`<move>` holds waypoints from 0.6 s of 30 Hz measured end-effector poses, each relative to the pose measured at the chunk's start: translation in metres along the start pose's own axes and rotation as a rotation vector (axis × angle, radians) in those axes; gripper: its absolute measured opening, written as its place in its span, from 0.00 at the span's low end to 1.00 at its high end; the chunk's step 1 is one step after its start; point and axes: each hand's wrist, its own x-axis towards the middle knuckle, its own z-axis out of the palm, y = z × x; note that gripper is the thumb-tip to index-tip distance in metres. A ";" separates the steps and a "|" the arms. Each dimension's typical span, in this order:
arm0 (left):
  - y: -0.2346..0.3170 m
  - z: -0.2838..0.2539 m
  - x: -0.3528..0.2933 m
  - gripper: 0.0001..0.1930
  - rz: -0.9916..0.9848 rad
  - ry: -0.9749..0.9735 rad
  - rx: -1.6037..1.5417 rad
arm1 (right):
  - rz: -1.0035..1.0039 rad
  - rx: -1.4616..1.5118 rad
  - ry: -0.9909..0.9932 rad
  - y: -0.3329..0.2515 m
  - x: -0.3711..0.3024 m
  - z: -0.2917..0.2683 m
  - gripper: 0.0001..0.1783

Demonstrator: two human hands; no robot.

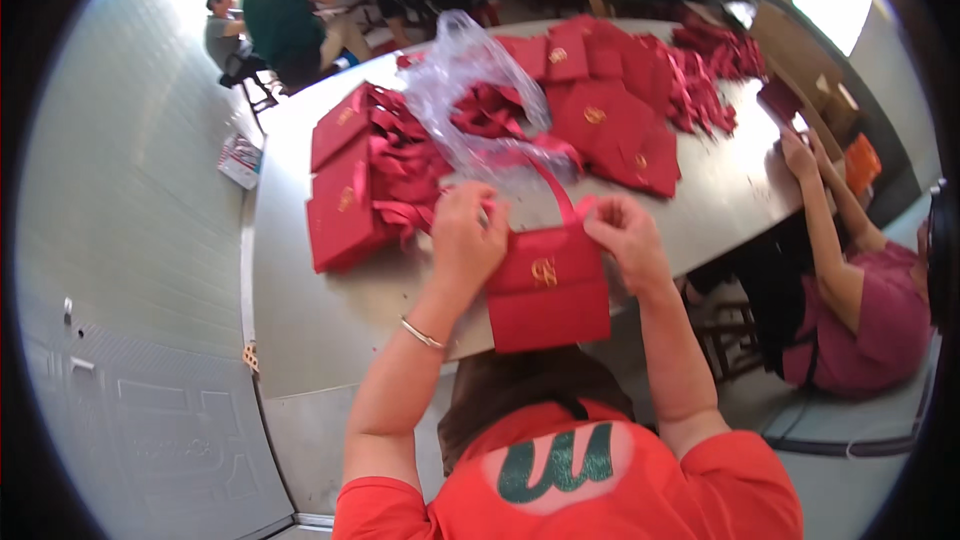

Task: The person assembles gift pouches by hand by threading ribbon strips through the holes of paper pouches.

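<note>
A small red gift bag (548, 308) with a gold emblem is at the table's near edge, in front of my body. Its ribbon handle (553, 183) loops up from the top edge. My right hand (630, 243) pinches the ribbon at the bag's upper right corner. At the upper left corner, my left hand (468, 240) is closed with a bit of pink ribbon showing between thumb and fingers. The left fingertips are partly hidden. A metal bangle (421, 333) circles my left wrist.
Stacked red bags (345, 210) with bunched ribbons lie left on the metal table (300, 340). Beyond my hands is a clear plastic bag (455, 70); more red bags (610, 130) lie right of it. A person in pink (870, 320) sits at right, and others work behind.
</note>
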 end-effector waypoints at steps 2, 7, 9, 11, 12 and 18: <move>-0.007 -0.004 0.003 0.10 -0.137 -0.053 -0.003 | 0.009 0.025 0.039 -0.001 0.005 0.001 0.11; -0.006 -0.011 0.008 0.14 -0.444 -0.602 0.062 | -0.024 0.094 0.025 0.011 0.004 -0.010 0.13; -0.007 -0.017 0.008 0.13 -0.464 -0.698 -0.027 | -0.047 0.056 0.012 0.014 0.001 -0.010 0.13; -0.005 -0.020 0.006 0.12 -0.483 -0.793 -0.117 | -0.007 0.006 -0.067 0.013 -0.004 -0.009 0.13; -0.004 -0.020 0.004 0.11 -0.570 -0.768 -0.315 | -0.004 0.006 -0.067 0.013 -0.006 -0.008 0.13; -0.010 -0.020 -0.001 0.09 -0.716 -0.773 -0.741 | 0.090 -0.189 -0.085 0.002 -0.013 0.009 0.15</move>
